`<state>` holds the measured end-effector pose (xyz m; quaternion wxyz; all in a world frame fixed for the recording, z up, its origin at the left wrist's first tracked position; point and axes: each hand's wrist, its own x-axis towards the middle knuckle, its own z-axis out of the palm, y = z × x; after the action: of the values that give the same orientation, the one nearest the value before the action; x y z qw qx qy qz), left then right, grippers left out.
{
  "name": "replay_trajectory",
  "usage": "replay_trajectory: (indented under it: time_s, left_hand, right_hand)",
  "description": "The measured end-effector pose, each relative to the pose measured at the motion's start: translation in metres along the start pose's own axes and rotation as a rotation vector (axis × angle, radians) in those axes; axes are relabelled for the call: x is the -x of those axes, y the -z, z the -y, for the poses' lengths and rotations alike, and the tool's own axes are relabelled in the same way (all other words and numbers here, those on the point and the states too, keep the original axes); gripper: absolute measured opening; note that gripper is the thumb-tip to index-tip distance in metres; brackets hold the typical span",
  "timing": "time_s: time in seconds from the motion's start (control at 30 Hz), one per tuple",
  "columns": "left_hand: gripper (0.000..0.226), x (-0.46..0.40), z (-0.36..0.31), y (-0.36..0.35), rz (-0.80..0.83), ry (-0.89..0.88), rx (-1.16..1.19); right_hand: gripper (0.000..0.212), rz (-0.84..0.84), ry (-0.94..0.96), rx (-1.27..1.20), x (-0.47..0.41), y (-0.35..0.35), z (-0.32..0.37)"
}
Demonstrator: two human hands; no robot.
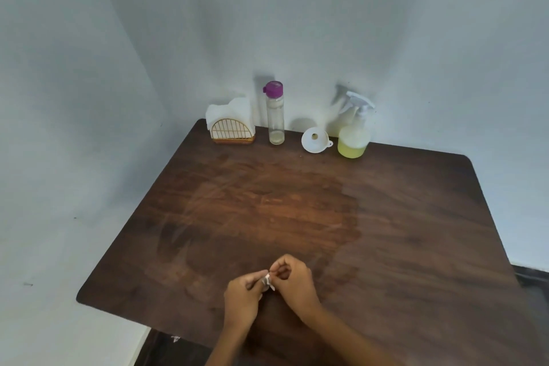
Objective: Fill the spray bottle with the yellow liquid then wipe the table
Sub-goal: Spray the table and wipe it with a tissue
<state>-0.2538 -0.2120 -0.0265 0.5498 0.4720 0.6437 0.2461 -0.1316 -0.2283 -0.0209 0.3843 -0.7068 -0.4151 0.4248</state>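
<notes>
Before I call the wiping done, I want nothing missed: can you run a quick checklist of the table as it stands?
1. Spray bottle holds yellow liquid: ok, lower part filled.
2. Sprayer head on it: ok.
3. Tall purple-capped bottle capped and nearly empty: ok.
4. Funnel out of the bottle, lying on the table: ok.
5. Table dry: not ok, streaky damp patch mid-table.
6. Left hand and right hand pinch a small tissue scrap: cannot tell whether usable.
</notes>
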Motion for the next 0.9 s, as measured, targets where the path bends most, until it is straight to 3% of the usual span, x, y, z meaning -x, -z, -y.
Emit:
replay_trajectory:
  time_s: [0.13,0.33,0.6,0.9]
  left_hand:
    - [0.008,-0.006,-0.027,-0.01,0.024,0.065,0.262]
    - [0.007,-0.009,-0.068,-0.027,0.095,0.075,0.367]
    - [0.01,-0.005,-0.123,-0.106,0.224,0.03,0.386]
    - [0.01,0.034,-0.16,-0.289,0.305,0.042,0.329]
  right_hand:
    - [0.02,-0.065,-0.081,-0.254,-0.006,0.013,0.008]
    - [0.028,-0.097,-0.106,-0.49,-0.012,0.045,0.023]
    - [0.02,-0.248,-0.006,-0.444,-0.022,0.139,0.019]
    - [0.017,-0.406,-0.016,-0.377,-0.02,0.307,-0.06]
